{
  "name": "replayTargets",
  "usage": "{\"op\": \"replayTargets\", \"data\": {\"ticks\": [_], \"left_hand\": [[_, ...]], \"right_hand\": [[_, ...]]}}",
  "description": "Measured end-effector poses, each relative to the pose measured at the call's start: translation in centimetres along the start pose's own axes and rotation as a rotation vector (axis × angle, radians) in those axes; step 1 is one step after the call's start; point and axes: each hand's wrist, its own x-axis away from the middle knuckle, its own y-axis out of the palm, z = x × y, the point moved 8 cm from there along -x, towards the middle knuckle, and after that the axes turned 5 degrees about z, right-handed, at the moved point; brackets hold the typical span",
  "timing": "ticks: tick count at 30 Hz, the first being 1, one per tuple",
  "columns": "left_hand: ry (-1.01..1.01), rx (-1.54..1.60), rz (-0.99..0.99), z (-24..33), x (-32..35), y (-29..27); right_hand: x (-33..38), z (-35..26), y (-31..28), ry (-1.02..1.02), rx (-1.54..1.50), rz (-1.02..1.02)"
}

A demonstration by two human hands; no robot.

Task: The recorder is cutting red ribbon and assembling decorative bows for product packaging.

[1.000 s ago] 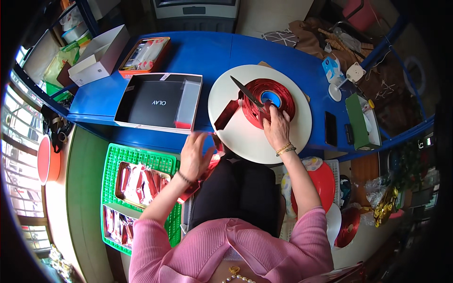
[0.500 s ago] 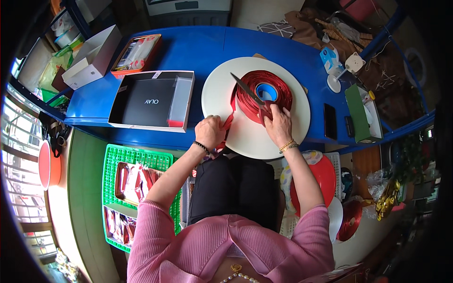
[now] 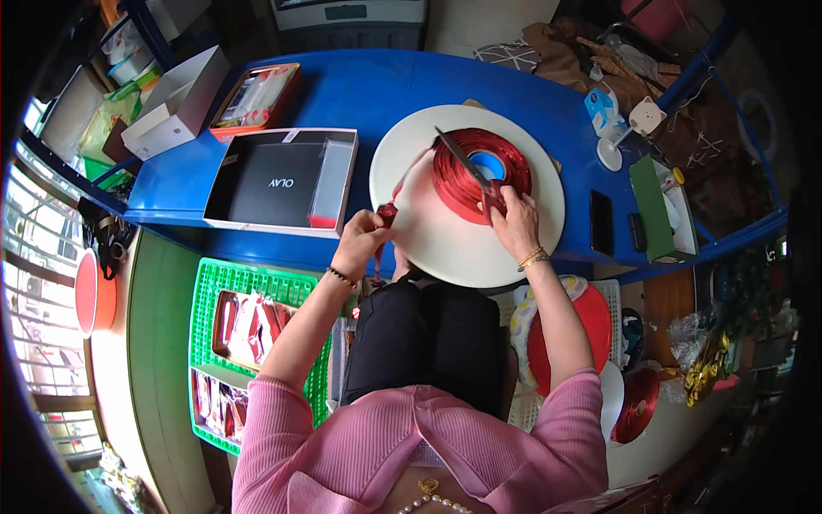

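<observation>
A big roll of red ribbon (image 3: 467, 176) with a blue core lies on a white round disc (image 3: 445, 240) on the blue table. My left hand (image 3: 361, 242) pinches the loose end of the ribbon (image 3: 387, 212) at the disc's left edge. My right hand (image 3: 512, 221) rests on the roll's near side and holds scissors (image 3: 467, 165) whose blades point up and left across the roll.
An open black box (image 3: 278, 182) lies left of the disc, with a white carton (image 3: 171, 107) and a red tray (image 3: 254, 97) behind it. A green crate (image 3: 214, 295) of red packets sits low left. A green box (image 3: 655, 210), a phone (image 3: 602, 221) and another red ribbon roll (image 3: 635, 405) are at right.
My left hand rose from the green crate to the disc's left edge and took hold of the ribbon end. The right hand stayed on the roll with the scissors.
</observation>
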Motion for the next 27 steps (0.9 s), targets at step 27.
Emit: {"op": "replayTargets", "data": {"ticks": [27], "left_hand": [[-0.377, 0.133, -0.26, -2.9, 0.0, -0.3]], "right_hand": [[12.4, -8.3, 6.7, 0.425, -0.867, -1.096]]}}
